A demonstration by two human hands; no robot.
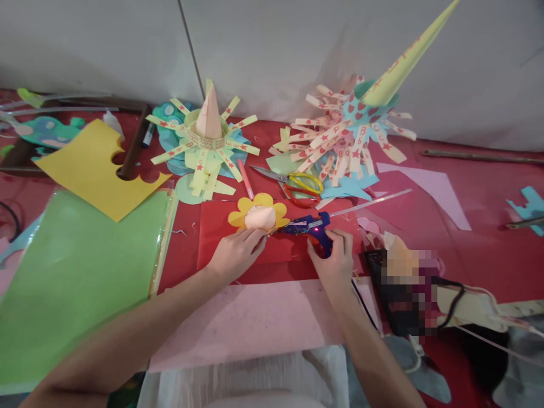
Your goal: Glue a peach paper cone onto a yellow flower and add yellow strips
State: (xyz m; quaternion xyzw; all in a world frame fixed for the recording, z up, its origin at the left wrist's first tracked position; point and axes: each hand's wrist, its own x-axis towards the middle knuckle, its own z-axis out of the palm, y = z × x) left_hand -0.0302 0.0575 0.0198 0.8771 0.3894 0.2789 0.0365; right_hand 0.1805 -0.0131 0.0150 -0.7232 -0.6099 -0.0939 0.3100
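With its fingers pressed together, my left hand [238, 254] pinches the lower edge of a paper flower [260, 217] that has yellow petals and a pale pink centre. A dark blue glue gun [312, 226] is in my right hand [334, 262], its fingers around the handle. The gun's nozzle points left and meets the flower's lower right edge; I cannot tell whether they touch. A small light on the gun glows, and a long clear glue stick [369, 203] sticks out of its back. Under the flower lies a red sheet [216, 246].
Behind the flower lie scissors [304, 184] with yellow and red handles and a pink marker [245, 178]. Two paper cone hats [208, 127] [382, 93] stand near the wall. Green sheets [93, 283] and a yellow cut sheet [102, 170] lie left; a blurred dark object [378, 294] lies right.
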